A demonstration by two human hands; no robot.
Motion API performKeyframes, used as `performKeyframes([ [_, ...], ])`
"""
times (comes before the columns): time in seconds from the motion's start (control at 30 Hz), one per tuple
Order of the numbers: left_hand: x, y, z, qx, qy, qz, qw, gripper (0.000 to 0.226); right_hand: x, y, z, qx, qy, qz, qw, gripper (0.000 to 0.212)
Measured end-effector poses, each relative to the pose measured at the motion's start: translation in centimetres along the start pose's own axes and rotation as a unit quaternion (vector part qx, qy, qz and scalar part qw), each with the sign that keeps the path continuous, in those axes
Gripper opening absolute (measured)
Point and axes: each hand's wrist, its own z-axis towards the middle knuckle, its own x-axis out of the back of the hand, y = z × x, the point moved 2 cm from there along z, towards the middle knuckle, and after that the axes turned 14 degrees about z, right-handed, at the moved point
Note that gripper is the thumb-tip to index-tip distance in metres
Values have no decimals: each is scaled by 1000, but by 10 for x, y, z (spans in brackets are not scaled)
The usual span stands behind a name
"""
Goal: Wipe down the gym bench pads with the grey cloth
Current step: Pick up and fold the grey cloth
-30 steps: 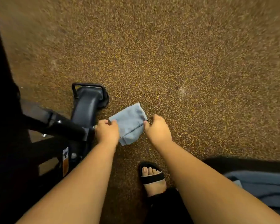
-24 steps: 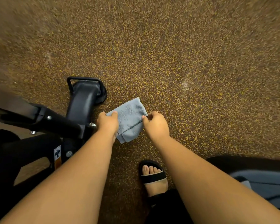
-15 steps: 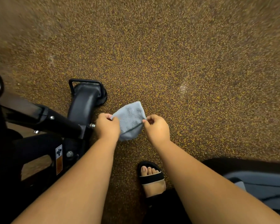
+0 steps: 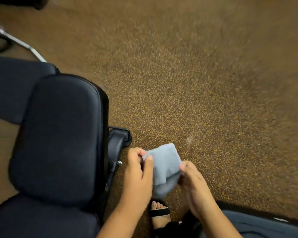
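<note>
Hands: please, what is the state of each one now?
Left hand: closed, pinching the grey cloth.
Right hand: closed on the same cloth's other side.

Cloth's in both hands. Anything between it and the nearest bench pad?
Nothing visible. The grey cloth is held up off the floor between the left hand and right hand, just right of the dark pad. Only open air lies between; the bench's frame sits lower, under the pad's edge.
</note>
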Motion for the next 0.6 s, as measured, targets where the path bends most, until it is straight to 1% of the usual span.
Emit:
performKeyframes([
  [0.07, 37, 30, -7, -24, -4, 6, 1000, 11, -27, -31, -24, 5, -20, -16, 1000, 74],
  [0.13, 77, 55, -10, -37, 3, -2, 999, 8, -59, -59, -44, -11, -53, -27, 998, 80],
  [0.17, 96, 64, -10, -37, 7, -10, 999, 7, -76, -70, -51, -30, -74, -26, 996, 78],
  [0.23, 128, 74, -10, -31, 9, -24, 999, 6, -105, -84, -60, -78, -112, -32, 990, 67],
  [0.3, 155, 71, -9, -10, 8, -56, 998, 3, -130, -87, -64, -140, -144, -64, 978, 56],
  [0.37, 175, 58, -8, 25, -10, -91, 995, 5, -152, -82, -63, -178, -156, -99, 967, 51],
  [0.43, 187, 39, -7, 73, -38, -150, 985, 12, -171, -74, -58, -175, -165, -113, 964, 42],
  [0.5, 196, 17, -5, 109, -49, -214, 969, 28, -187, -63, -50, -155, -169, -124, 965, 33],
  [0.53, 201, 6, -2, 116, -43, -228, 966, 34, -194, -58, -45, -141, -166, -137, 966, 32],
  [0.6, 210, -11, 10, 121, -18, -230, 965, 40, -207, -53, -34, -101, -162, -169, 967, 26],
])
